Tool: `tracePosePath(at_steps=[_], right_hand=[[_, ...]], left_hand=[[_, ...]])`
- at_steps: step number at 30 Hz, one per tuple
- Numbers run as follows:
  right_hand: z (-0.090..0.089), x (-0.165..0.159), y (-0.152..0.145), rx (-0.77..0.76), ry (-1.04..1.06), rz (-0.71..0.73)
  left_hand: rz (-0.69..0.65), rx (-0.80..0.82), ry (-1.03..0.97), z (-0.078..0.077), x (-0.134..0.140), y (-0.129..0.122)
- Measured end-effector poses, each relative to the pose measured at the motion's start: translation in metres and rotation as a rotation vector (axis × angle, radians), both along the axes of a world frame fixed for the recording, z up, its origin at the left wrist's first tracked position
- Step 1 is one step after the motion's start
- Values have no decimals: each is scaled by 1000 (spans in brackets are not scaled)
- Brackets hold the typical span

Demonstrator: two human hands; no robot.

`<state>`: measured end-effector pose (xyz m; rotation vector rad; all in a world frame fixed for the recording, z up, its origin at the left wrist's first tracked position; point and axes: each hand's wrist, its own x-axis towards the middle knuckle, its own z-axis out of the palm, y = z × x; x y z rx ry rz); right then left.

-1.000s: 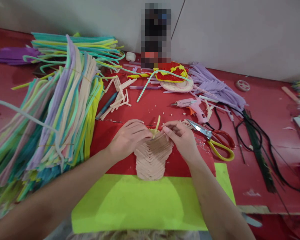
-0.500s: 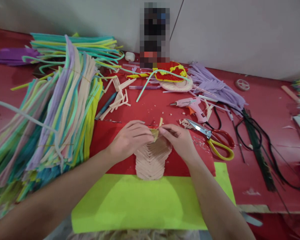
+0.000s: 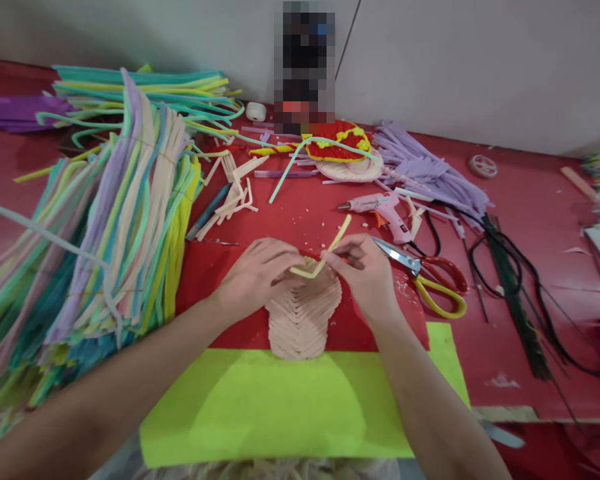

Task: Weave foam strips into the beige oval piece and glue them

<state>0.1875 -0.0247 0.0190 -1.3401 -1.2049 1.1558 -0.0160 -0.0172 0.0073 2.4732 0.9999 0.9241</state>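
Note:
A pale yellow pipe cleaner [image 3: 336, 239] bent into a V is held between my hands. My right hand [image 3: 364, 270] pinches its longer arm, whose free end sticks up past the fingers. At the other end, the fingers of my left hand [image 3: 261, 272] are closed on the shorter arm. Just below the bend lies a flat beige piece [image 3: 299, 317] made of pipe cleaners laid in a chevron pattern. Its top edge, partly covered by my fingers, shows some yellow.
Scissors [image 3: 420, 267] and a pink glue gun [image 3: 383, 208] lie right of my hands. A large pile of coloured pipe cleaners [image 3: 130, 200] stands at left, a purple bundle [image 3: 430, 167] behind. A red sheet [image 3: 220, 327] overlaps a lime-green sheet [image 3: 275, 407]. A black cord [image 3: 535, 287] runs along the right.
The yellow pipe cleaner has come into clearer view as a V, its free end now higher and further right. My right hand has shifted slightly up and right; the left stays nearly still.

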Motion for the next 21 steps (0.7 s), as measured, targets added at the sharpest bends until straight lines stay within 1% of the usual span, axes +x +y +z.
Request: tracePosePath(at_steps=[2,5,6,8,9,11,13,17,21], right_hand=[[0,3,2,18,44,-90],[-2,9,6,-25,156,-134],[-3,11,7,-47,196,-136],[-5,12,8,-84,252,-134],[-6,13,8,-93,262,-135],[-7,12,8,-103,263,-134],[-7,12,7,-108,259,-139],[-6,11,7,-103,251,-135],[-9,10,6,-108,242,-41]], left_hand=[[116,-23,-46,2,-2,0],[268,-73,-77,4,-4,0],[312,-99,-40,4,-4,1],[367,-168,92,3,-3,3],[376,-205,169,3,-2,4],[351,-269,287,3,-1,6],[307,-328,323,4,0,7],[273,-430,273,6,-1,9],[254,-467,172,6,-1,9]])
